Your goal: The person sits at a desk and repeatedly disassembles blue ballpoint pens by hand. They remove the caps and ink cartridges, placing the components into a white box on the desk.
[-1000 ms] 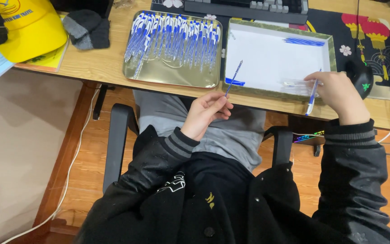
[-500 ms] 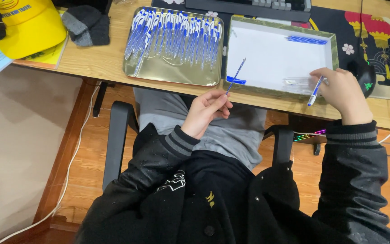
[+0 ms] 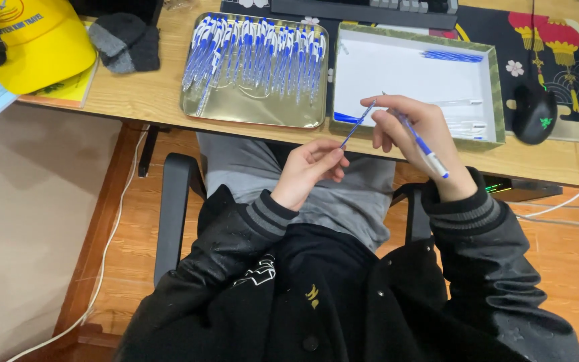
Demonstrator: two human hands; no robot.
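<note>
My left hand [image 3: 311,171] pinches the lower end of a thin blue pen refill [image 3: 356,125], which slants up to the right over the desk edge. My right hand [image 3: 423,137] holds a clear pen barrel with a white end [image 3: 422,145], and its fingertips touch the refill's upper tip. Both hands hover in front of a white-lined tray [image 3: 497,100] that holds a few blue refills and clear barrels. To its left, a shiny metal tray [image 3: 256,115] is filled with several blue-and-white pens.
A yellow cap [image 3: 38,40] and grey gloves [image 3: 125,41] lie at the desk's left end. A black mouse [image 3: 534,115] sits on a patterned mat at the right, a keyboard [image 3: 363,10] at the back. White cables run down at both sides.
My right hand has left the white tray with the clear barrel and moved left to meet the refill. My left hand stayed in place holding the refill.
</note>
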